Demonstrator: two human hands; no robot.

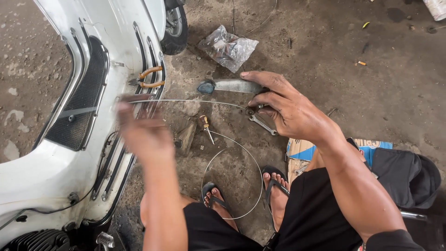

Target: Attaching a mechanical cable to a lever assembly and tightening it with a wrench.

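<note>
Cable stretches taut between pinching right hand and blurred left hand, grip unclear, slack looped on floor, unthreaded.

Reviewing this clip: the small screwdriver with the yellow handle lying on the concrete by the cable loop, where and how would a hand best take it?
Grip the screwdriver by its yellow handle, the thicker end lying farther from the feet, coming from above with fingers across it. It lies flat on the floor, so only a top pinch fits. The thin shaft points toward the cable loop, so approach from the handle end.
</note>
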